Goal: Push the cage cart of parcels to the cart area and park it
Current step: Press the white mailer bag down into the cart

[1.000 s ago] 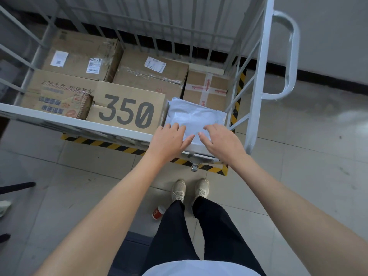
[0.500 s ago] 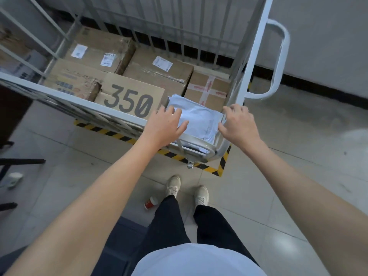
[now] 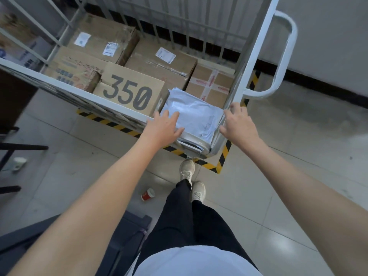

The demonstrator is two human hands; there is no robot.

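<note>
The white cage cart [image 3: 83,90] stands in front of me over a floor bay outlined in yellow-black tape [image 3: 224,156]. It holds several cardboard boxes, one printed "350" [image 3: 129,92], and a grey poly mailer [image 3: 196,118] in the near right corner. My left hand [image 3: 163,128] lies with straight, spread fingers on the near top rail, its fingertips over the edge of the mailer. My right hand [image 3: 238,124] has its fingers curled round the cart's near right corner post. The cart's loop push handle [image 3: 286,56] sticks out on the right side, untouched.
A red paper cup [image 3: 148,194] lies on the tiled floor by my feet. A white cup [image 3: 19,163] and dark furniture legs [image 3: 23,147] are at the left. A dark grey platform [image 3: 123,232] sits at lower left. A wall with black skirting [image 3: 318,86] runs behind and right.
My right hand left the grey mailer and went right to the cart's corner post. My left hand moved from the mailer back onto the near rail. My left foot has stepped forward.
</note>
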